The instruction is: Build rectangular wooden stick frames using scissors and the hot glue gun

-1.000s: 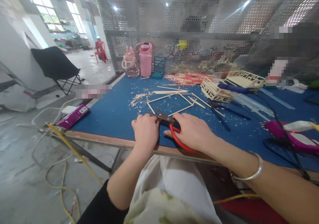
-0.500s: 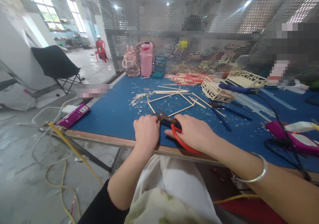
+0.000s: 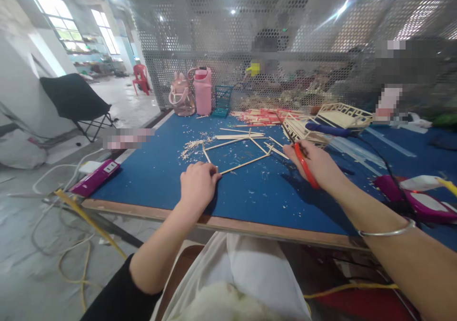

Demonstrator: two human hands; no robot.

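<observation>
My left hand (image 3: 197,184) rests on the blue table top (image 3: 157,169), fingers curled at the near corner of a frame of thin wooden sticks (image 3: 238,149). My right hand (image 3: 316,163) is raised to the right of the frame and is closed round red-handled scissors (image 3: 303,161), whose blades point up and away toward the stick baskets. A silver bangle (image 3: 387,229) sits on my right wrist.
Two stick-built baskets (image 3: 323,121), a blue-handled tool (image 3: 326,129) and a heap of sticks (image 3: 262,115) lie behind. Pink bottles (image 3: 203,92) and a teal basket (image 3: 222,100) stand by the mesh screen. A magenta power strip (image 3: 93,178) sits at left, a glue gun (image 3: 421,188) at right.
My right hand has lifted the scissors away from the near edge and carried them up and to the right. My left hand stays at the frame's corner. The view shifted slightly.
</observation>
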